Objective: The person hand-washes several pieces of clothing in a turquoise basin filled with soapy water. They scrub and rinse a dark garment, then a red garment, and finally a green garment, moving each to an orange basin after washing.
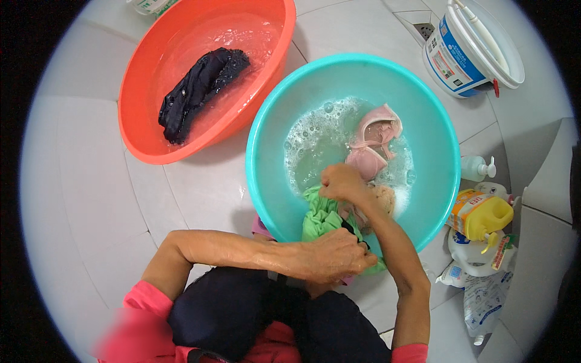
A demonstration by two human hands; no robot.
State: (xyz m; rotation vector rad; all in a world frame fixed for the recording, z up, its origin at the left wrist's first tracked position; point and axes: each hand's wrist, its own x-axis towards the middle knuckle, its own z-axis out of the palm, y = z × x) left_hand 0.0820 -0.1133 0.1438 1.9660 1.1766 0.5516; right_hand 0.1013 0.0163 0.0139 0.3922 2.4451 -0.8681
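Observation:
A large turquoise plastic basin (pixel 272 131) holds sudsy water. My left hand (pixel 338 256) is closed on green fabric (pixel 322 220) at the near rim, where part of the cloth hangs over the edge. Farther in, my right hand (pixel 343 182) is a fist gripping the upper end of the same cloth, above the water. A pink bra (pixel 368 161) lies in the suds just beyond that hand. Beige lace cloth (pixel 385 198) sits partly behind my right forearm. Dark trim shows on the green fabric between the hands.
An orange basin (pixel 136 131) at upper left holds water and a dark wet garment (pixel 195 95). At upper right stands a white bucket (pixel 458 59) near a floor drain (pixel 425 31). Along the right wall are a pump bottle (pixel 474 168), a yellow detergent bottle (pixel 481 213) and a plastic refill pouch (pixel 485 299).

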